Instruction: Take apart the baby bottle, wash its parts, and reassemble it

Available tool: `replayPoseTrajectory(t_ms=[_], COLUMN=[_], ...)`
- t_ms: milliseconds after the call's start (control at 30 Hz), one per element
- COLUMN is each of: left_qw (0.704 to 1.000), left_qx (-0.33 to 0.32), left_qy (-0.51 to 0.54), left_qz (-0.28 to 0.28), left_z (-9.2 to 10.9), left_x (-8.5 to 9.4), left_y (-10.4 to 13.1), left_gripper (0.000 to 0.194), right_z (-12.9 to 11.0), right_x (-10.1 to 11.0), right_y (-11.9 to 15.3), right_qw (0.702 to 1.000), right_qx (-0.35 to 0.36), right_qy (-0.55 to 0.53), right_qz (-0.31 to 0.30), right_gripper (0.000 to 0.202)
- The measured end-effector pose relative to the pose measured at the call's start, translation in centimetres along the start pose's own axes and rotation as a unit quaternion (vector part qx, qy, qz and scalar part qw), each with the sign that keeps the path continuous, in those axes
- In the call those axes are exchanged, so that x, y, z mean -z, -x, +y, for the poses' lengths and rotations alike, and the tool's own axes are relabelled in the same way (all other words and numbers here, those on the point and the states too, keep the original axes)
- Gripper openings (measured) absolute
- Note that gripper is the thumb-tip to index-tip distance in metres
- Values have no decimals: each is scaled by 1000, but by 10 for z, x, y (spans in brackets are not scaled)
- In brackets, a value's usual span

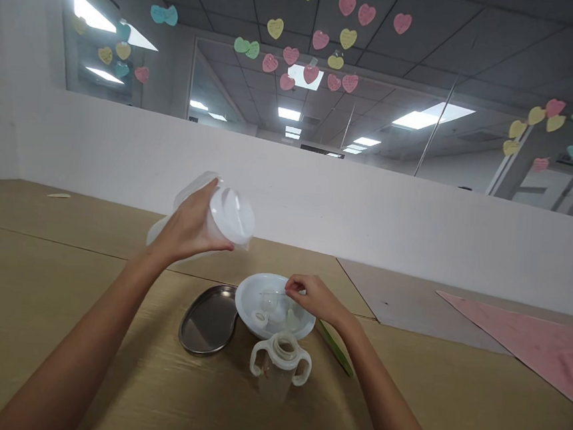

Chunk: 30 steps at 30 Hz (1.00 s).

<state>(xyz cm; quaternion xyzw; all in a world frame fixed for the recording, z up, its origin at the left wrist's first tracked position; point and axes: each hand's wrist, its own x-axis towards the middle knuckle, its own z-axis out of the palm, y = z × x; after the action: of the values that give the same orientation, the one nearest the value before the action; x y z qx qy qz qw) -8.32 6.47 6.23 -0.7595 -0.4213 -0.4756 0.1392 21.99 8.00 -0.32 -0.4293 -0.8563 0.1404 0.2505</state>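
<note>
My left hand (pixel 193 223) is wrapped round a large translucent plastic jug (pixel 182 196) with a round white lid (pixel 237 217), tilted in the air left of the white bowl (pixel 245 315). Over the bowl's right rim, my right hand (pixel 312 295) has its fingers pinched together. A faint thin line runs left from those fingertips, too indistinct to name. Inside the bowl lie several clear and whitish small parts, one of them a ring-shaped piece (pixel 259 318). In front of the bowl stands a translucent two-handled baby bottle (pixel 276 375), its top uncovered.
A kidney-shaped metal tray (pixel 208 322) lies left of the bowl. To the right is a long green object (pixel 335 348), partly behind my right forearm. A pink mat (pixel 536 344) covers the right side of the table. A white wall (pixel 288 195) rises behind.
</note>
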Motion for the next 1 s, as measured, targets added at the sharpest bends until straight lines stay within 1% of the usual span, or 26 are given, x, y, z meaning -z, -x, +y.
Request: replayPoseTrajectory(t_ms=[100, 233, 367, 533, 767, 1000], left_qw=[998, 994, 990, 988, 987, 990], left_qx=[-69, -112, -144, -154, -161, -138], left_qy=[-12, 0, 5, -6, -13, -1], left_qz=[1, 5, 6, 8, 11, 2], left_z=[14, 24, 29, 31, 27, 28], left_x=[-12, -28, -36, -37, -38, -36], left_y=[-1, 0, 2, 3, 2, 3], left_gripper=[115, 115, 111, 108, 110, 110], right_z=[-2, -6, -9, -12, -13, -14], right_x=[2, 2, 1, 2, 3, 4], right_y=[1, 0, 0, 0, 1, 2], right_qw=[1000, 999, 999, 999, 999, 999], right_qx=[7, 19, 25, 33, 28, 26], right_qy=[4, 6, -4, -8, 0, 5], right_qz=[19, 36, 36, 30, 37, 39], right_gripper=[16, 15, 15, 15, 17, 16])
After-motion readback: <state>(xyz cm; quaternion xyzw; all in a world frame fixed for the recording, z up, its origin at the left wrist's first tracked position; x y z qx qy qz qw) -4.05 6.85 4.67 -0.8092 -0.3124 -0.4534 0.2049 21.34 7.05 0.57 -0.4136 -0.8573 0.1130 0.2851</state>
